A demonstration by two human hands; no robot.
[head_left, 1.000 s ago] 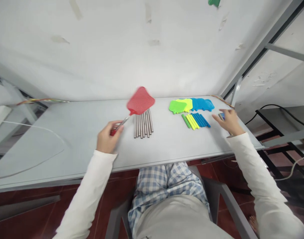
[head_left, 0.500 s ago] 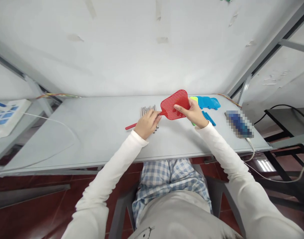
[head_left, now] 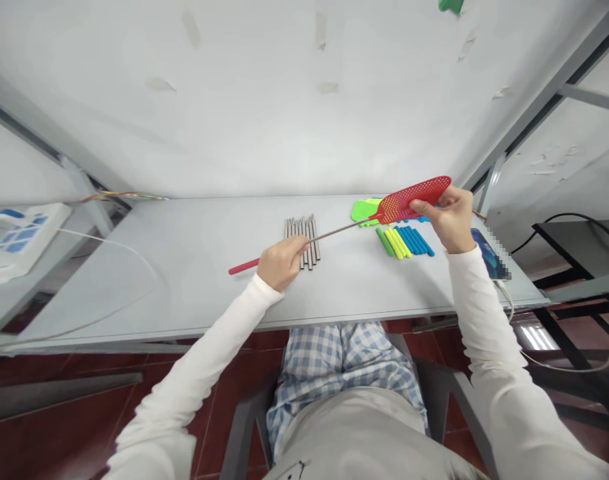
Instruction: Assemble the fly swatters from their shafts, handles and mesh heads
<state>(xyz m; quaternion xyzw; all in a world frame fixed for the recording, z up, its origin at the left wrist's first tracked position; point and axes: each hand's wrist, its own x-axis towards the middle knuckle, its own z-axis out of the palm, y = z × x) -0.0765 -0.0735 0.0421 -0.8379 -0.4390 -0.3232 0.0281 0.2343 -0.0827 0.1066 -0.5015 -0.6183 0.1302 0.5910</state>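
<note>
L hand (head_left: 280,263) is wrapped round the red swatter (head_left: 395,204) nr where handle meets thin shaft; R hand (head_left: 454,220) grips its mesh head, thumb on top. Swatter's held slantwise abv the worktop (head_left: 194,267), handle to L, head to R. Metal tubes (head_left: 317,252) lie in a row by L hand, partly hidden. Green, yellow & blue sticks (head_left: 398,243) lie btwn hands, w/ a green swatter head (head_left: 362,211) behind. Phone (head_left: 488,255), pt. blurred, just beside R wrist.

Phone (head_left: 488,255) with white cable (head_left: 508,297)
</note>
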